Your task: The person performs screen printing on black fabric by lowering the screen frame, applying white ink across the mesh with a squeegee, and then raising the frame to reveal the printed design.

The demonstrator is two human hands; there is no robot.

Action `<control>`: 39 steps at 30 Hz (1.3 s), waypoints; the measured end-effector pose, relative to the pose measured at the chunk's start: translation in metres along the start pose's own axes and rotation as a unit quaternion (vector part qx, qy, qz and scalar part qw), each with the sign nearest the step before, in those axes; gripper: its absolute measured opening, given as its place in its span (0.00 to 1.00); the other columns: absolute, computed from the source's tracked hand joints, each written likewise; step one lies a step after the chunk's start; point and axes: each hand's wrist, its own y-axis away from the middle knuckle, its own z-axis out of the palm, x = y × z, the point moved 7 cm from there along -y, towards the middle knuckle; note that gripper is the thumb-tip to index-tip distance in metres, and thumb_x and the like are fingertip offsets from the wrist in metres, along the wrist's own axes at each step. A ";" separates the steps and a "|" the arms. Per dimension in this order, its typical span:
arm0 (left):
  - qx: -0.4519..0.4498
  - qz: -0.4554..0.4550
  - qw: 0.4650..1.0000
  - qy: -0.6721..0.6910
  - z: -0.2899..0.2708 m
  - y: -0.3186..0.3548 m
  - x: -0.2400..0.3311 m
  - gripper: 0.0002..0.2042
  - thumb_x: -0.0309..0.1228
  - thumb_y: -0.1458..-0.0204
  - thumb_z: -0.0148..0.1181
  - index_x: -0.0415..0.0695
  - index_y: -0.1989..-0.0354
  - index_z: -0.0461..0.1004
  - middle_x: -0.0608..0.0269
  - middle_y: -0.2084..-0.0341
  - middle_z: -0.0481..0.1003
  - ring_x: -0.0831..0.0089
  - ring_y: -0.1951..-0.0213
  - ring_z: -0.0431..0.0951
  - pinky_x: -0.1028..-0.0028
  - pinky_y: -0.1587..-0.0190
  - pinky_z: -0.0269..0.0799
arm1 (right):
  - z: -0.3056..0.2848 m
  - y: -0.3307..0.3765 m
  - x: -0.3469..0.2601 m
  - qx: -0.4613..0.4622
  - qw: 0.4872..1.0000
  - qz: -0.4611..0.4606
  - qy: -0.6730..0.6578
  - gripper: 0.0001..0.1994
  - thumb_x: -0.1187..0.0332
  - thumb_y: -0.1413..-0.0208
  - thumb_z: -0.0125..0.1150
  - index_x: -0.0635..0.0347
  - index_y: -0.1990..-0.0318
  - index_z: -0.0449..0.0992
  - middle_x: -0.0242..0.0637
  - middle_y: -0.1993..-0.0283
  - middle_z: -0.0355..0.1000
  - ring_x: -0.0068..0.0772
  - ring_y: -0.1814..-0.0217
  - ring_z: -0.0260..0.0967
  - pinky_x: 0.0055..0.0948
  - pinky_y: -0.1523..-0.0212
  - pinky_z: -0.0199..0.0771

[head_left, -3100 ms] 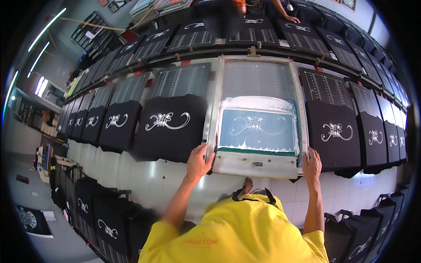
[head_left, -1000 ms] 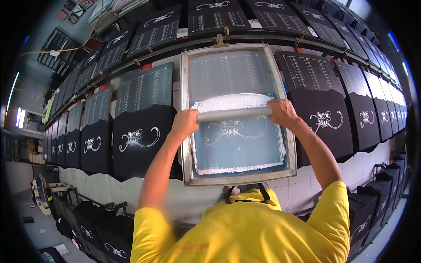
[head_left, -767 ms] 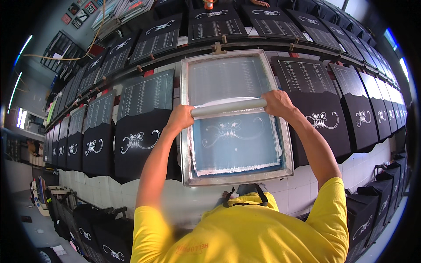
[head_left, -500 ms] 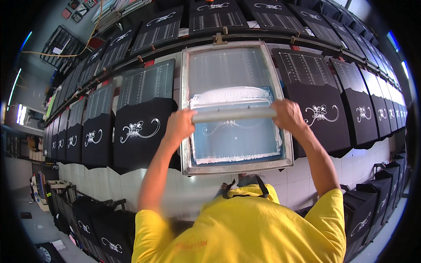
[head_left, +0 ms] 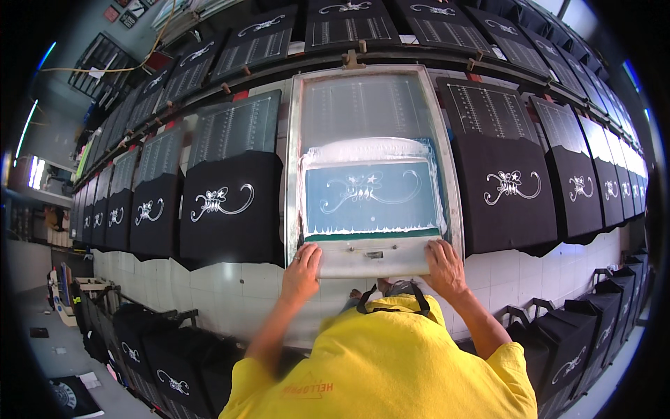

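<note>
In front of me lies a screen printing frame (head_left: 295,150) with a pale metal rim. Its mesh has a blue stencil area (head_left: 363,209) showing a scroll-and-star design. A thick ridge of white ink (head_left: 370,148) lies across the far side of that area, and a thinner ragged line runs along its near side. A wide squeegee (head_left: 373,260) rests at the near end of the frame. My left hand (head_left: 301,272) is closed around its left end, and my right hand (head_left: 445,267) grips its right end. Their thumbs are mostly hidden.
Boards draped with black fabric, one (head_left: 227,199) to the left and one (head_left: 506,185) to the right, bear white scroll prints. Similar boards stand in a far row and behind me. A rail (head_left: 412,59) with pegs and a clamp (head_left: 353,59) runs beyond the frame.
Both hands have drawn the squeegee from the middle of the mesh toward me, to the frame's near end. The design beneath now shows fully. The frame stays in place.
</note>
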 end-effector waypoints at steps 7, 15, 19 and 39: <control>-0.062 -0.017 0.998 0.008 -0.014 0.005 0.021 0.29 0.21 0.56 0.57 0.38 0.40 0.63 0.55 0.39 0.63 0.54 0.34 0.61 0.59 0.36 0.62 | -0.017 0.000 -0.001 -0.039 0.993 0.016 -0.112 0.32 0.64 0.63 0.76 0.67 0.48 0.71 0.47 0.43 0.65 0.52 0.36 0.60 0.45 0.37 0.64; 0.146 -0.145 0.971 0.121 -0.012 0.010 -0.072 0.19 0.32 0.42 0.54 0.36 0.43 0.68 0.46 0.45 0.68 0.51 0.41 0.68 0.59 0.40 0.64 | -0.026 -0.009 0.075 0.163 0.958 0.180 -0.153 0.19 0.71 0.43 0.56 0.67 0.44 0.68 0.52 0.44 0.67 0.55 0.41 0.64 0.45 0.42 0.67; 0.135 -0.257 0.949 0.120 0.018 0.004 -0.118 0.13 0.33 0.39 0.51 0.34 0.60 0.75 0.44 0.61 0.75 0.46 0.58 0.75 0.58 0.55 0.70 | 0.025 0.002 0.112 0.165 0.922 0.294 -0.189 0.19 0.70 0.38 0.50 0.64 0.40 0.64 0.53 0.44 0.68 0.54 0.43 0.67 0.43 0.43 0.67; 0.211 -0.392 0.831 0.334 0.015 0.001 -0.140 0.20 0.41 0.39 0.56 0.30 0.68 0.76 0.66 0.77 0.71 0.79 0.71 0.64 0.72 0.67 0.62 | 0.054 0.000 0.148 0.257 0.841 0.398 -0.262 0.12 0.69 0.40 0.52 0.64 0.54 0.77 0.49 0.66 0.77 0.44 0.64 0.76 0.36 0.60 0.73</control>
